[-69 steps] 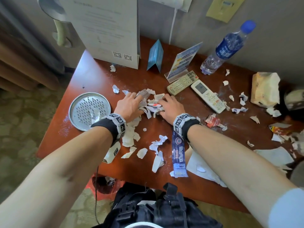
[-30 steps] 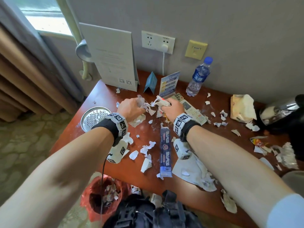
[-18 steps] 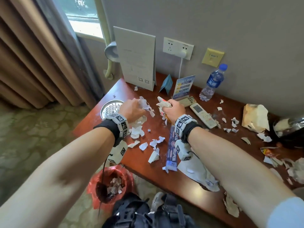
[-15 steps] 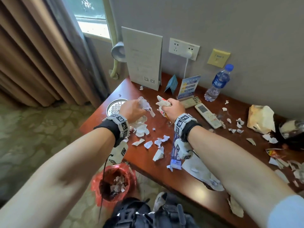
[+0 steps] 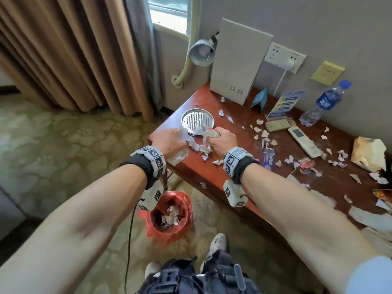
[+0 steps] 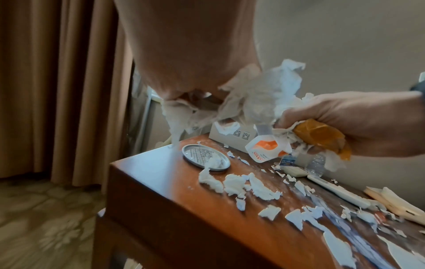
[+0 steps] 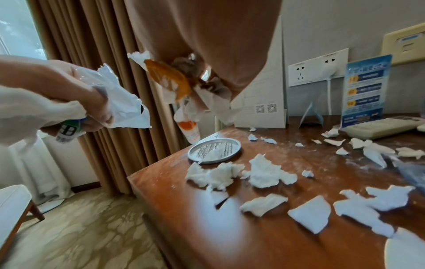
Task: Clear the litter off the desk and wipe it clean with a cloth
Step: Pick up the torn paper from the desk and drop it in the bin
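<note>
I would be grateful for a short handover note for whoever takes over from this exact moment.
Left hand: grips a wad of torn tissue and a plastic wrapper, held above the desk's left end.
Right hand: grips tissue, an orange wrapper and a small orange-and-white sachet, beside the left hand.
Red-bagged bin: on the floor beside the desk, below the hands, already holding scraps.
Done: one load binned, a second gathered.
Left: drop both handfuls in the bin, collect the paper scraps across the desk, then wipe. No cloth is in view.
</note>
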A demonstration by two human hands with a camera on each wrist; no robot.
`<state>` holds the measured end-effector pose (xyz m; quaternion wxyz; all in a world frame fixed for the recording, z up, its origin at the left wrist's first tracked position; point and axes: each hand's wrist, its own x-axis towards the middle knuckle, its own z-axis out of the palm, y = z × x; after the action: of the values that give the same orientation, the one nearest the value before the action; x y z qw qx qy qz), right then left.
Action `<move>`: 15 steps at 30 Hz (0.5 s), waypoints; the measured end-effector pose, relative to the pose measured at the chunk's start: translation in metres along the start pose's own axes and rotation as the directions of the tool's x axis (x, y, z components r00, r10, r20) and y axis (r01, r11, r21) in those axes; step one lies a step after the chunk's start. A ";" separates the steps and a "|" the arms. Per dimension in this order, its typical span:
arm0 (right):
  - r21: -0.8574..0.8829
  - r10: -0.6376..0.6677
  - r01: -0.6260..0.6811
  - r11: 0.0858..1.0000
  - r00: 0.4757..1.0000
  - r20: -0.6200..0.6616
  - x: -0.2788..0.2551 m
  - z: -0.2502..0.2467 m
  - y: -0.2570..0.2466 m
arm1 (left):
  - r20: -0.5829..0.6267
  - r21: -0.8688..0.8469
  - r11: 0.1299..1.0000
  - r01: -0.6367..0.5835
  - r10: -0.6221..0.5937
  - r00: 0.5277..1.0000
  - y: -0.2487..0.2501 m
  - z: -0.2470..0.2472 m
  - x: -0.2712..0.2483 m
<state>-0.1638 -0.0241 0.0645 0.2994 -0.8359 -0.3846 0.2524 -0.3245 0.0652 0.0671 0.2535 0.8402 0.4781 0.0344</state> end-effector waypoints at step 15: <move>0.014 0.162 -0.170 0.985 0.961 0.223 -0.106 0.193 0.033 | 0.214 -0.120 0.978 0.172 -0.144 0.966 -0.158 0.087 -0.078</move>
<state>-0.3345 -0.0662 -0.0725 0.2461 -0.8270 -0.3399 0.3741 -0.4650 0.0324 -0.0671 0.3603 0.7791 0.5115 -0.0394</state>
